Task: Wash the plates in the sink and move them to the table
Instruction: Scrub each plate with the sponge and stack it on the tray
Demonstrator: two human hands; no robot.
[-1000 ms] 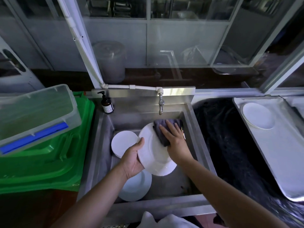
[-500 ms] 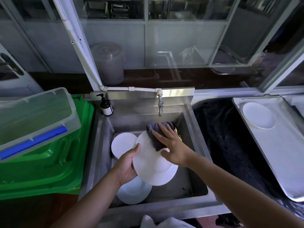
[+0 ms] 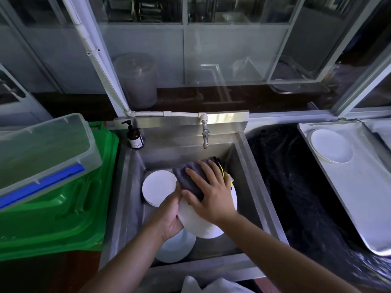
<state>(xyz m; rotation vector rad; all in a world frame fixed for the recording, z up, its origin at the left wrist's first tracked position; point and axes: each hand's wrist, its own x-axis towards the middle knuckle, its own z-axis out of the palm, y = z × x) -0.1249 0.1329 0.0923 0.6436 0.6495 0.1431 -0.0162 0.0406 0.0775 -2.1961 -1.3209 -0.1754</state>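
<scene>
We hold the white plate [image 3: 203, 225] tilted over the sink [image 3: 254, 187]: left hand [image 3: 169, 216] grips its left rim, right hand [image 3: 209, 193] presses the grey cloth [image 3: 188, 176] flat with spread fingers. The drying tray [image 3: 349, 197] lies far right, so the right hand is nearer.

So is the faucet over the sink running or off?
Off, it seems: no water stream shows under the faucet, and the sink wall behind its spout looks plain.

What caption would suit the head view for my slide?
Left hand holds a white plate over the sink while the right hand presses a grey cloth on it.
</scene>
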